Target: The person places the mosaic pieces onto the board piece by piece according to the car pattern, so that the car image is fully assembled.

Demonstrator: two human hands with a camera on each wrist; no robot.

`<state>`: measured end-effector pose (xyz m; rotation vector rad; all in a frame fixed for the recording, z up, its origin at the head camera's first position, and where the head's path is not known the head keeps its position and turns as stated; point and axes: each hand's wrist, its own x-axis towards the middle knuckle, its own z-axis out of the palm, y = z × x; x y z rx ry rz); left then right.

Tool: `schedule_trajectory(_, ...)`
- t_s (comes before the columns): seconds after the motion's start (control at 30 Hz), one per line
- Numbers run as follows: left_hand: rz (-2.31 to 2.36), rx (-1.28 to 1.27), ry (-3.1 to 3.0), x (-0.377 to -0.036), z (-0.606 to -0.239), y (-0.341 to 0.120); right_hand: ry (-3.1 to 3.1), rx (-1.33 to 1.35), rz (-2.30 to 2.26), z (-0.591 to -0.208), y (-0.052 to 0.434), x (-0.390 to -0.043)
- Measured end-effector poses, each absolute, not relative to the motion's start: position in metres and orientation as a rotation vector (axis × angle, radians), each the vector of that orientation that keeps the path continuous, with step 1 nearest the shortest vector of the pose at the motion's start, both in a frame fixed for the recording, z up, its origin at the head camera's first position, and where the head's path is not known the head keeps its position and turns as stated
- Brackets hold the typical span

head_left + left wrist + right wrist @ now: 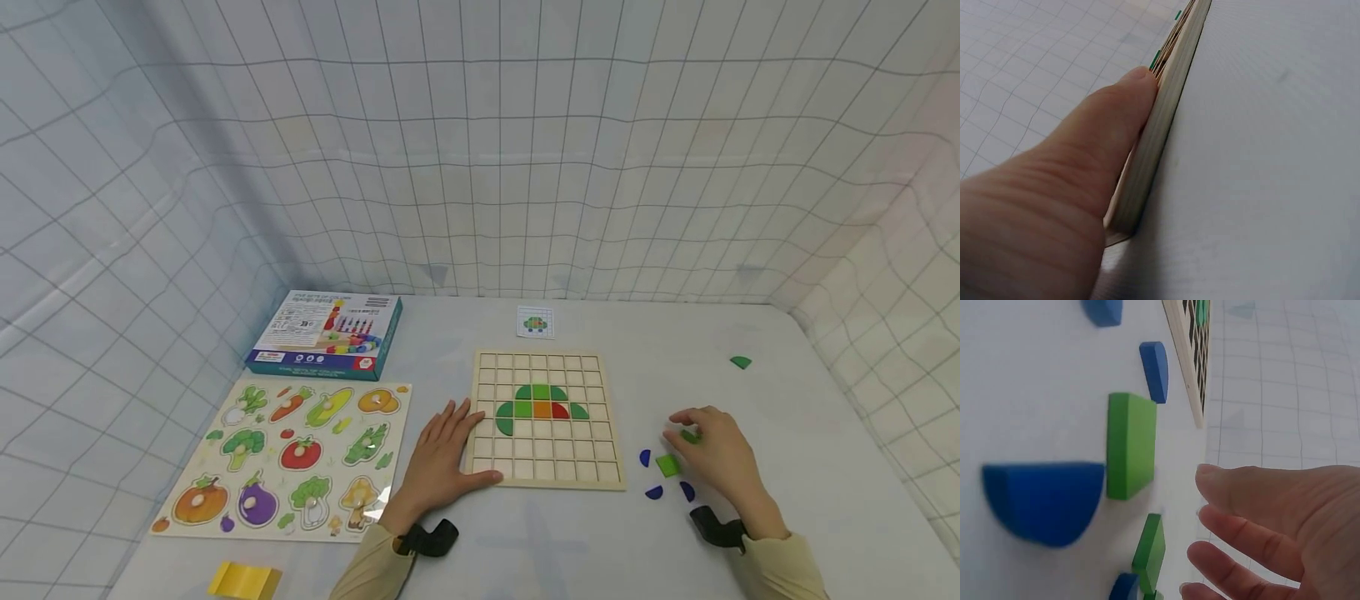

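The right hand [716,454] hovers palm-down over loose pieces on the table [810,467], fingers loosely bent and gripping nothing; a small green piece [690,436] lies under its fingertips, the green square [667,465] just beside. The left hand [442,457] lies flat, fingers straight, thumb pressed against the grid board [547,417] at its near-left corner.

Printed lines on back of blue cardboard box [327,335]: too small to read. No other legible text.
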<state>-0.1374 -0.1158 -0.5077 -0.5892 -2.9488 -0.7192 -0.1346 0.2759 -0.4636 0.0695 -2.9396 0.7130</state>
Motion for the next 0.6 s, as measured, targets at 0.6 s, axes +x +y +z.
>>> schedule_trajectory(0.6, -0.710, -0.591, -2.941, -0.137, -0.508, -0.116, -2.973, -0.011, 0.708, -0.472, 0.294, -0.127)
